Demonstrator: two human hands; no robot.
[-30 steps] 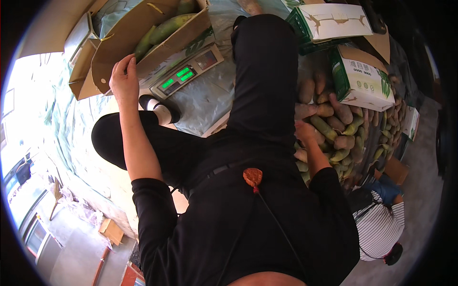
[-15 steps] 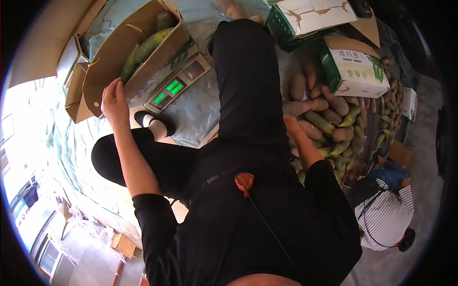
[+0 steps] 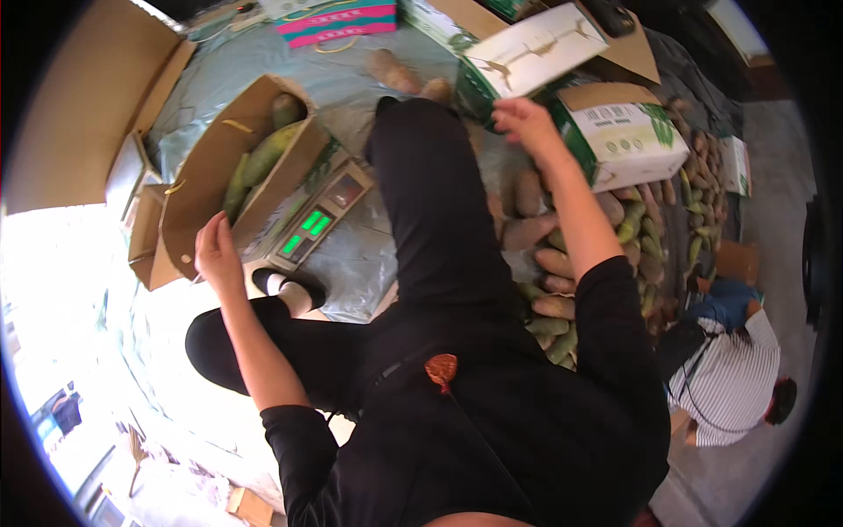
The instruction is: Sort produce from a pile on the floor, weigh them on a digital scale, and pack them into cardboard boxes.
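An open cardboard box (image 3: pixel 283 167) with several long green radishes (image 3: pixel 266 160) inside sits on a digital scale (image 3: pixel 341 195) with lit green digits. My left hand (image 3: pixel 218 255) is at the near corner of this box, its fingers bent over the rim. My right hand (image 3: pixel 527 127) reaches forward on the other side of my knee, fingers spread and nothing in them. Just beyond its fingertips is a white and green carton (image 3: pixel 537 51). Another white and green carton (image 3: pixel 625 136) stands to the right of that hand.
A heap of green and brownish radishes (image 3: pixel 553 262) lies right of my leg, partly behind my forearm. A pink and blue box (image 3: pixel 338 22) stands at the far side. At the right, a person in a striped shirt (image 3: pixel 729 373) bends down. Plastic sheeting (image 3: pixel 351 272) covers the floor.
My right hand has moved from the radish heap forward and left, toward the cartons. My left hand stays at the box corner. The view has tilted, showing more of the far side.
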